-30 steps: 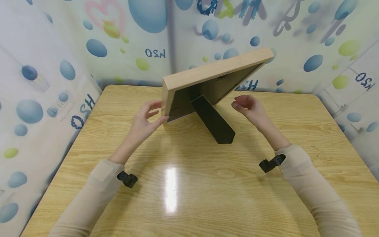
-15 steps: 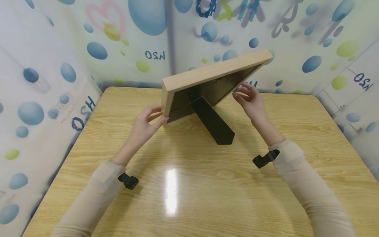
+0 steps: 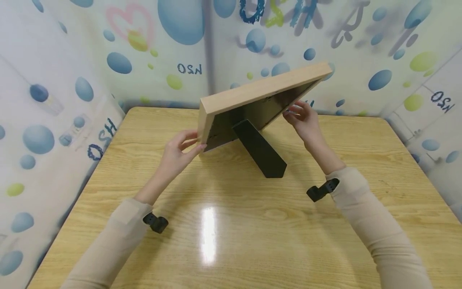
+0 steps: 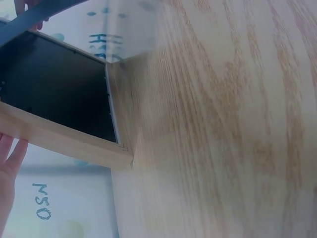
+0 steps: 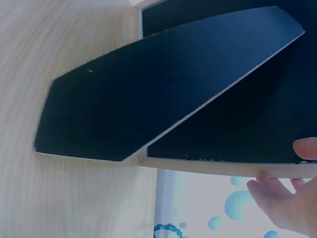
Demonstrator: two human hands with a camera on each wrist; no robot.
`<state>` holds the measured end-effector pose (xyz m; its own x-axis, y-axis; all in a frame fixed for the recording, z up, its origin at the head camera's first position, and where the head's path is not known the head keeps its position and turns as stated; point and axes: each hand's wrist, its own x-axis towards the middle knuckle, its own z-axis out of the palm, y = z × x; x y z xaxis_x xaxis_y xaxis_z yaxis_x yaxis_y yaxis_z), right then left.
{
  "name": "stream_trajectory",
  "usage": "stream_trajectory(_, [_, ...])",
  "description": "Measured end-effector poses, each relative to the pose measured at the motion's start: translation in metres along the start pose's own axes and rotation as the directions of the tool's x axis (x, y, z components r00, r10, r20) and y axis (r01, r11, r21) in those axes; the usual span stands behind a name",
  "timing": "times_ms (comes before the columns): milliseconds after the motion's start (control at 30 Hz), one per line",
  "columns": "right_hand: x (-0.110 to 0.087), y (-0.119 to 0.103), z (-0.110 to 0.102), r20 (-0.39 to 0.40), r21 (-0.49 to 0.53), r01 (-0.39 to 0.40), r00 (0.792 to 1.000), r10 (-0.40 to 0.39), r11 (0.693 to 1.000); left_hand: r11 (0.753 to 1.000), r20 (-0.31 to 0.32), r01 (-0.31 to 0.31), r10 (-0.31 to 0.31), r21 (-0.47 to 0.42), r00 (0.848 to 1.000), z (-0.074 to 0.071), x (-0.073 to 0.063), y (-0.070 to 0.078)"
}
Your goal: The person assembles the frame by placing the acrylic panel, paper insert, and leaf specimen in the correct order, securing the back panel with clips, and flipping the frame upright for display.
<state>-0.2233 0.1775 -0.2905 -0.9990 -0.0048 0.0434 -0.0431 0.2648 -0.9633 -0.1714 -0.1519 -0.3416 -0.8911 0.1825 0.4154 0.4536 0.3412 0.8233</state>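
A wooden picture frame (image 3: 265, 89) stands tilted on the table, its black back (image 5: 233, 119) facing me. A black easel leg (image 3: 260, 150) slants from that back down to the tabletop. My left hand (image 3: 176, 154) holds the frame's left side, the thumb near the back edge and the fingers round the outer side. At the right side, my right hand (image 3: 306, 127) grips the frame edge; in the right wrist view its thumb (image 5: 306, 148) lies over the back and its fingers touch the outer side. The frame's front is hidden.
The wood-grain table (image 3: 245, 224) carries a bright light reflection in front of the frame. Behind it hangs a wall covering (image 3: 144, 76) with blue and green dots. Black wrist cameras (image 3: 156, 222) sit at both cuffs.
My right hand has moved left and forward from beside the frame to its right edge, and its fingers have gone round that edge. The left hand and the frame have stayed in place.
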Motion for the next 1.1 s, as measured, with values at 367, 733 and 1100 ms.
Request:
stream_trajectory(367, [0.014,0.002,-0.001,-0.053,0.022,-0.083,0.995,0.084,0.996,0.911,0.048,-0.314,0.313,0.268,0.949,0.012,-0.005,-0.001])
stream_trajectory(733, [0.024,-0.020,-0.003,0.010,0.045,-0.005,1.000,0.005,0.999,0.955,-0.028,-0.232,0.241,0.183,0.970,0.009,0.001,0.002])
stream_trajectory(1100, [0.024,-0.021,-0.002,0.040,0.043,-0.002,0.999,0.001,0.999,0.985,-0.054,-0.126,0.134,0.118,0.990,0.003,0.006,0.000])
